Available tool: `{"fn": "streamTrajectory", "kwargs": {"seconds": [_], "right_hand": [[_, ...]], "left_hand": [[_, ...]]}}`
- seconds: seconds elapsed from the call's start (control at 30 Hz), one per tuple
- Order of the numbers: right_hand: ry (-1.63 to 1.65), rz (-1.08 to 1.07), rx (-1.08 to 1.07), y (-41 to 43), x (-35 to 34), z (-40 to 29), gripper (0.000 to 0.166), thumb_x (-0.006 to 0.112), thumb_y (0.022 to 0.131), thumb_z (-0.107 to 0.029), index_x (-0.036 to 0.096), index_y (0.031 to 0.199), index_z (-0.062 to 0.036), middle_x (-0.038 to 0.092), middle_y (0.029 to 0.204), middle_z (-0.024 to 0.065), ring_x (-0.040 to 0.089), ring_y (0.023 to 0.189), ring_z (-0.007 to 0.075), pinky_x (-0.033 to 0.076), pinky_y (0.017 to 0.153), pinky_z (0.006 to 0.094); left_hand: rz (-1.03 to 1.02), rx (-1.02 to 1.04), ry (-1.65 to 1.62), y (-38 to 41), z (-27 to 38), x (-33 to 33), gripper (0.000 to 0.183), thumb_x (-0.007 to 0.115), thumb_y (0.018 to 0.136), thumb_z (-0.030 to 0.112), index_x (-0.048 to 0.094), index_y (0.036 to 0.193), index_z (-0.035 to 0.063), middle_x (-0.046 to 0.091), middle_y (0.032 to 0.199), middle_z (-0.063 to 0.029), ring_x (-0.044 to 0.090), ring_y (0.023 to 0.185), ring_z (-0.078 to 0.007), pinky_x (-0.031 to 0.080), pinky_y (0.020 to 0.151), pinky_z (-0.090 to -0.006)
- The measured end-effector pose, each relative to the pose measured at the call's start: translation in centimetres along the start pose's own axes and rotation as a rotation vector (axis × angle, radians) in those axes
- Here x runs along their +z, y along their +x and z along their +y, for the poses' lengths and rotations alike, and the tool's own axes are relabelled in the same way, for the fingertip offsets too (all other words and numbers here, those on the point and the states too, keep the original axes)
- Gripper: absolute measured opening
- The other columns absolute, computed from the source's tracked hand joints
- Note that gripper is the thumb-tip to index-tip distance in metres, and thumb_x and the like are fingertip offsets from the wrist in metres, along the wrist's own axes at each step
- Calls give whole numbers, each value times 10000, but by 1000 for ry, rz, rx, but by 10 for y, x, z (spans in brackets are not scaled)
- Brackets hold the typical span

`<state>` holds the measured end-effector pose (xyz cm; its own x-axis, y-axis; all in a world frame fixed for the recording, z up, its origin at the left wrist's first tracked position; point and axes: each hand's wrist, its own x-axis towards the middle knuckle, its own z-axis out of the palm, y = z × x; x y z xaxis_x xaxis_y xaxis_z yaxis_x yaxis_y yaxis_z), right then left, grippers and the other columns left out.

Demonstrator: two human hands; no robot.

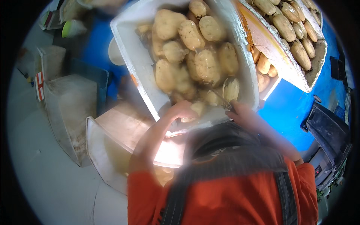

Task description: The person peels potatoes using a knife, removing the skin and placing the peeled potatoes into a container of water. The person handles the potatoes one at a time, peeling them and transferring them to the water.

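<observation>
A white foam box (pixel 142 92) stands before me, with many pale lotus root sections (pixel 207 66) in cloudy water. At its near edge my left hand (pixel 184 110) is closed round a pale lotus root section (pixel 197 108), partly hidden by my fingers and the water. My right hand (pixel 239 112) grips a thin, dark hand tool (pixel 226 103) near the box's right corner; its tip points up and left, and its exact kind is unclear. Just above that hand, a lotus root section (pixel 231 88) with dark streaks leans upright. The picture is hazy in places.
At the upper right, more foam boxes (pixel 317 66) hold lotus root sections (pixel 284 26). Pale, stained containers (pixel 71 98) stand on the left, and another box (pixel 105 152) with murky liquid is at the lower left. A dark bin (pixel 326 126) stands at the right.
</observation>
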<state>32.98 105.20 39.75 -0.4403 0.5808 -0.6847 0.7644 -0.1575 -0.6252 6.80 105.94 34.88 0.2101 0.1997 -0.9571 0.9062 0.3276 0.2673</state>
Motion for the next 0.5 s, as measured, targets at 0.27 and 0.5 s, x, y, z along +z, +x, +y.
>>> {"fn": "streamTrajectory", "kwargs": {"seconds": [0.27, 0.5], "right_hand": [[-72, -268, -20, 14, 20, 14, 391, 508, 905, -318, 522, 1038, 49, 591, 946, 290, 574, 922, 431, 432, 819, 469], [-84, -401, 13, 18, 33, 21, 420, 464, 927, -296, 520, 966, 118, 626, 806, 257, 637, 754, 361, 507, 704, 422]], "left_hand": [[34, -3, -351, -20, -25, 8, 470, 734, 674, 404, 673, 1004, 75, 644, 769, -62, 593, 606, -137, 475, 484, -256], [55, 79, -323, -28, -18, 9, 450, 730, 686, 407, 672, 966, 59, 631, 726, -63, 597, 548, -145, 488, 468, -257]]}}
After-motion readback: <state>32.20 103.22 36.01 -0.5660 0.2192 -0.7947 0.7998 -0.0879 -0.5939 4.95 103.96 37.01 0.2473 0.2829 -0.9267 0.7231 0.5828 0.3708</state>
